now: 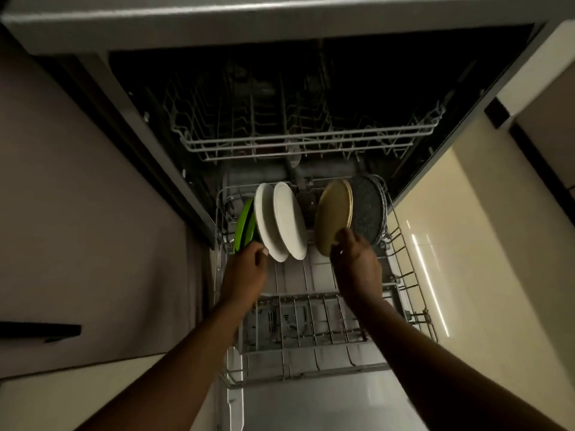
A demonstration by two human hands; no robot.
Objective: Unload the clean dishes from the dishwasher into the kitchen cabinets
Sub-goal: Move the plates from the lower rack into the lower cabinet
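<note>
The dishwasher's lower rack (407, 275) is pulled out over the open door. Standing on edge in it from left to right are a green plate (244, 223), two white plates (267, 222) (291, 219), a tan plate (333, 217) and a dark speckled plate (368, 209). My left hand (245, 275) reaches to the lower rim of the green plate and the nearer white plate, with its fingers curled at their edges. My right hand (354, 262) pinches the lower rim of the tan plate.
The upper rack (308, 141) is pulled partly out above the plates and looks bare. A cabinet front with a dark handle (40, 331) is at the left. A pale tiled floor (466, 275) lies to the right. The open door (311, 399) is below my arms.
</note>
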